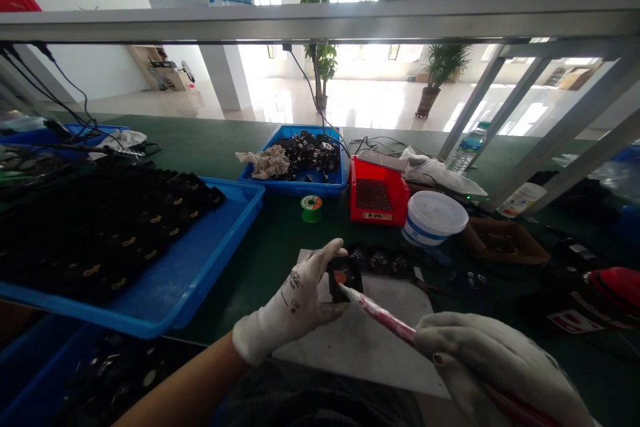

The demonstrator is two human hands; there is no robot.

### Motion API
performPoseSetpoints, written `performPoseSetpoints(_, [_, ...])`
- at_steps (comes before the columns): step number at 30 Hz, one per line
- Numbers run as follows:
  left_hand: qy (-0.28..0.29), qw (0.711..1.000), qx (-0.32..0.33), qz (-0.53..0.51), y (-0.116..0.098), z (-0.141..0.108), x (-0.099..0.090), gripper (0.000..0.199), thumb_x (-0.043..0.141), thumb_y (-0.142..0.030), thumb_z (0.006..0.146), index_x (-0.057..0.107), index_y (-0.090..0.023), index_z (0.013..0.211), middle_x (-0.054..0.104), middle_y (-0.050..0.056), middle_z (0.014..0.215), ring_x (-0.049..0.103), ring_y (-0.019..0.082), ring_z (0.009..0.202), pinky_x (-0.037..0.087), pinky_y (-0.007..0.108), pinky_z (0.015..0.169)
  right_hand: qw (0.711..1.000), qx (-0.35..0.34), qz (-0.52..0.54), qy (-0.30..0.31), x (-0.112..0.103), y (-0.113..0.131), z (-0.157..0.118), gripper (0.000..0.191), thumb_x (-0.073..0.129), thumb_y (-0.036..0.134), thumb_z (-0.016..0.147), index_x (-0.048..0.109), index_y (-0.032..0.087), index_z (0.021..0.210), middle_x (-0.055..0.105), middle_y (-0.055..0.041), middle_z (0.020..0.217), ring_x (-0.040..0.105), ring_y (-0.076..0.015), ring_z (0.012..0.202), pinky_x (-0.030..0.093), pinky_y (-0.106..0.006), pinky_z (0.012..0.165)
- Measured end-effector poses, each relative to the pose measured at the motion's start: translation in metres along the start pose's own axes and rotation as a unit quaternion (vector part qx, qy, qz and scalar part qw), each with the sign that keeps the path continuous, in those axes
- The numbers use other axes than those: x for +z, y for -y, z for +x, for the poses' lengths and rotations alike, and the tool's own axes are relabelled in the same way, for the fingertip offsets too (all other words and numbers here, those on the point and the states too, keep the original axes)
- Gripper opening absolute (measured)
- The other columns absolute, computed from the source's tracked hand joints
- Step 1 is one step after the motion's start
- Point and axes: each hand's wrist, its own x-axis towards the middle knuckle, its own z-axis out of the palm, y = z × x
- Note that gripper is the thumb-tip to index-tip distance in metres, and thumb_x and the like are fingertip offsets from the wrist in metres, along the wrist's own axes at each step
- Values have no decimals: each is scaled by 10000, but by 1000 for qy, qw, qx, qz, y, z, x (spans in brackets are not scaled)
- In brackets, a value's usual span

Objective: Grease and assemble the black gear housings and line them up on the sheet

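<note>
My left hand [295, 300], in a white glove, is closed around the edges of a small black part [353, 273] with an orange patch inside. My right hand [495, 360], in a greyish-white glove, grips a slim red-handled brush [387, 320]. The brush's whitish, tapered tip points left and meets or almost meets the orange patch; exact contact cannot be made out. Several similar black parts [380, 259] sit in a row just beyond the held one. Beneath both hands lies a white sheet [370, 340] on the green table.
To the left, a large blue tray [220, 227] carries rows of black parts. At the back are a blue bin [280, 133] of small black pieces, a green solder spool [311, 209], a red bin [379, 217] of small brown pieces and a lidded white tub [435, 217]. A shelf [320, 23] crosses overhead.
</note>
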Motion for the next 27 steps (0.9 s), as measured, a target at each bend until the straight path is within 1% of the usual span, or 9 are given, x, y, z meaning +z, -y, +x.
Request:
performPoseSetpoints(5, [96, 995, 11, -38, -8, 4, -20, 1077, 894, -209, 830, 236, -312, 1676, 572, 119, 1544, 567, 280, 1424, 450, 471, 1227, 992, -36, 97, 75, -14, -33, 5, 283, 565, 32, 904, 718, 243, 1013, 742, -17, 810, 716, -144, 608, 517, -169, 511])
performPoseSetpoints(8, [145, 988, 31, -41, -15, 6, -28, 1068, 915, -242, 815, 277, -302, 1670, 584, 119, 1532, 555, 280, 1438, 464, 446, 1219, 982, 6, 121, 144, -25, -45, 11, 212, 549, 105, 959, 731, 212, 940, 721, -21, 767, 693, -138, 594, 504, -178, 509])
performPoseSetpoints(13, [206, 976, 62, -33, -21, 3, -28, 1058, 886, -198, 841, 254, -306, 1683, 573, 124, 1547, 542, 289, 1452, 460, 444, 1220, 962, 126, 113, 214, -35, -36, 27, 238, 599, 266, 947, 781, 186, 817, 758, -83, 776, 727, -206, 643, 527, -218, 504])
performPoseSetpoints(16, [226, 971, 69, -29, -20, 0, -24, 1053, 852, -152, 856, 233, -319, 1691, 556, 123, 1564, 548, 286, 1443, 473, 434, 1208, 960, 138, 113, 217, -35, -32, 35, 231, 629, 283, 911, 784, 187, 771, 754, -75, 737, 714, -196, 609, 539, -214, 508])
performPoseSetpoints(18, [217, 974, 66, -26, -18, -1, -21, 1053, 844, -112, 842, 252, -321, 1687, 556, 123, 1561, 553, 287, 1435, 483, 438, 1200, 959, 151, 109, 215, -33, -31, 35, 241, 637, 303, 918, 771, 186, 755, 743, -72, 724, 699, -189, 597, 534, -212, 500])
performPoseSetpoints(20, [190, 980, 52, -26, -16, -2, -19, 1031, 856, -112, 828, 298, -312, 1672, 557, 131, 1559, 555, 296, 1432, 488, 456, 1199, 959, 174, 108, 194, -30, -31, 31, 272, 640, 334, 941, 753, 185, 744, 713, -64, 689, 667, -170, 565, 510, -203, 477])
performPoseSetpoints(22, [151, 987, 28, -41, -12, -3, -17, 994, 885, -178, 822, 346, -292, 1650, 563, 139, 1554, 564, 304, 1426, 486, 473, 1206, 960, 211, 127, 135, -25, -30, 22, 301, 633, 371, 981, 751, 192, 770, 678, -44, 654, 628, -140, 522, 489, -181, 457])
performPoseSetpoints(24, [111, 992, -6, -65, -9, -5, -17, 970, 899, -229, 819, 373, -275, 1633, 572, 135, 1551, 568, 299, 1428, 474, 470, 1222, 951, 260, 162, 35, -17, -31, 10, 340, 645, 432, 1010, 753, 203, 783, 645, -25, 608, 599, -116, 480, 465, -154, 430])
performPoseSetpoints(27, [68, 993, -54, -84, -6, -9, -17, 978, 910, -247, 808, 383, -266, 1631, 593, 125, 1537, 563, 294, 1441, 441, 466, 1253, 912, 335, 209, -106, -1, -32, -9, 379, 719, 549, 967, 766, 212, 800, 640, -23, 579, 592, -122, 432, 447, -156, 382])
